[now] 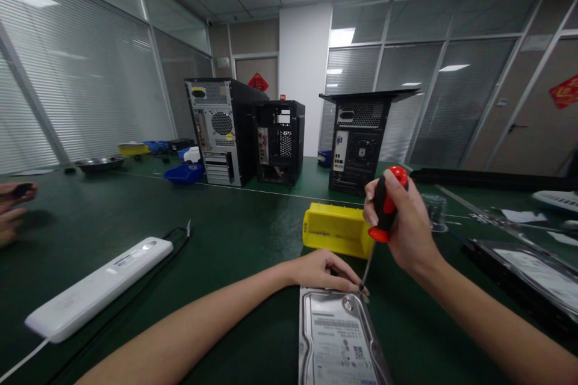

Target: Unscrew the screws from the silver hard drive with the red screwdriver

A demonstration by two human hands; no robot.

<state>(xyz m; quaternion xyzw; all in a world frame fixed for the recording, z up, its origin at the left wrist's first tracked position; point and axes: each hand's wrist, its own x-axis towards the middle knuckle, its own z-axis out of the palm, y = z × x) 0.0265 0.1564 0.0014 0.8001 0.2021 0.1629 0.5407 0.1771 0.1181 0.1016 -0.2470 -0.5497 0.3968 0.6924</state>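
Note:
A silver hard drive (336, 337) with a white printed label lies flat on the green table in front of me. My left hand (327, 271) lies across its far edge, fingers curled around the far right corner. A red and black screwdriver (385, 207) is gripped in my right hand (409, 222). Its shaft slants down, and the tip meets that same corner, right beside my left fingertips. Whatever the tip touches is too small to make out. Just beyond the drive, a yellow plastic bin (336, 228) lies with its open side toward me.
Computer cases (217, 132) stand along the back. A white power strip (103, 289) with a cable lies at left, near another person's hand (13, 210). A second hard drive (537, 274) and a clear cup (435, 212) are at right. A blue bin (184, 173) sits further back.

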